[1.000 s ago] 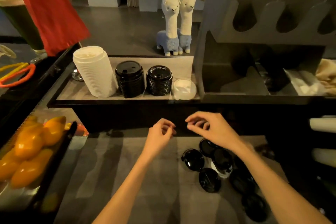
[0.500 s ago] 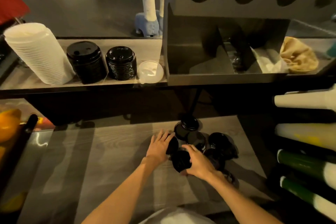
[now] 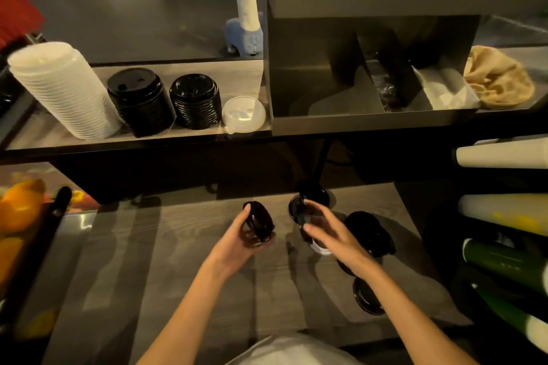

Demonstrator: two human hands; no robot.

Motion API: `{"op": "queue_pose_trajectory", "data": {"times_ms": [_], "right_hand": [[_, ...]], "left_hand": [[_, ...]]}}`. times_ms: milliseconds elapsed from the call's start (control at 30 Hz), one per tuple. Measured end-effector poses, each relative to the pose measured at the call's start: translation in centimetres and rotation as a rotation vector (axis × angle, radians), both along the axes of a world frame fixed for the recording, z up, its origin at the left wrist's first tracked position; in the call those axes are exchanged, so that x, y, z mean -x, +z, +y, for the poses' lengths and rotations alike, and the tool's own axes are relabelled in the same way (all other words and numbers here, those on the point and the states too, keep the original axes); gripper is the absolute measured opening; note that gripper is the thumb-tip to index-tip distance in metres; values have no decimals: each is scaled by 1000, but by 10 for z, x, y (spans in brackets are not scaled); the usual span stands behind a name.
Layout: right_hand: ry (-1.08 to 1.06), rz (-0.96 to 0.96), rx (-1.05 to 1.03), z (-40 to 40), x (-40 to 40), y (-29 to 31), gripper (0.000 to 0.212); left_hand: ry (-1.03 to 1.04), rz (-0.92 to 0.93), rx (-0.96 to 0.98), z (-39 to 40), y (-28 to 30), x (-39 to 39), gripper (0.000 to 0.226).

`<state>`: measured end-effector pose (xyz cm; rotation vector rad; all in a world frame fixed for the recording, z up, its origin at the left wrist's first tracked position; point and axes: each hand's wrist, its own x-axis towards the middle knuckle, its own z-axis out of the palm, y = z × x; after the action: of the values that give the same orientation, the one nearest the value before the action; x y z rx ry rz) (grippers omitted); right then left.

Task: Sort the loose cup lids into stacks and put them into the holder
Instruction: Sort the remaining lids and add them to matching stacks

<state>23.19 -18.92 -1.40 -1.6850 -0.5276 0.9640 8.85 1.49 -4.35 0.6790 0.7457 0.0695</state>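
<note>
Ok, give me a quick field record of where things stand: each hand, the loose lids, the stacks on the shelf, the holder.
left hand: holds a black lid tilted above the counter
right hand: fingers spread, reaching onto the loose lids, grip unclear
loose lids: black, scattered on the counter right of centre
shelf stacks: tall white stack, two black stacks, one clear lid
holder: right of the shelf stacks, its left compartment looks empty
</note>
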Motion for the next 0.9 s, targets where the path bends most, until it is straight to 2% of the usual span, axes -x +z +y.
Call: {"op": "queue_pose_trajectory", "data": {"times_ms": [67, 133, 233, 400, 500, 600, 700, 800, 900], "right_hand": [[-65, 202, -169, 9, 6, 20, 41], [-99, 334, -265, 17, 14, 39, 49], [-132, 351, -254, 32, 22, 61, 46], [5, 126, -93, 54, 19, 75, 57], [107, -113, -6, 70, 19, 85, 46], [192, -197, 45, 87, 17, 95, 30], [188, -313, 74, 103, 16, 101, 30], [185, -445, 36, 111, 24, 109, 31], [223, -589, 10, 115, 30, 118, 51]], "left_hand": [[73, -69, 125, -8, 17, 7, 57], [102, -107, 164, -16, 33, 12, 52], [48, -172, 93, -19, 55, 14, 49], [-4, -166, -64, -12, 79, 21, 45], [-141, -246, -141, -2, 86, 30, 45], [-261, -305, -125, 9, 88, 40, 45], [-324, -338, -161, 15, 92, 47, 44], [-246, -366, -212, 19, 96, 54, 43], [-119, -395, -236, 27, 105, 60, 40]]}}
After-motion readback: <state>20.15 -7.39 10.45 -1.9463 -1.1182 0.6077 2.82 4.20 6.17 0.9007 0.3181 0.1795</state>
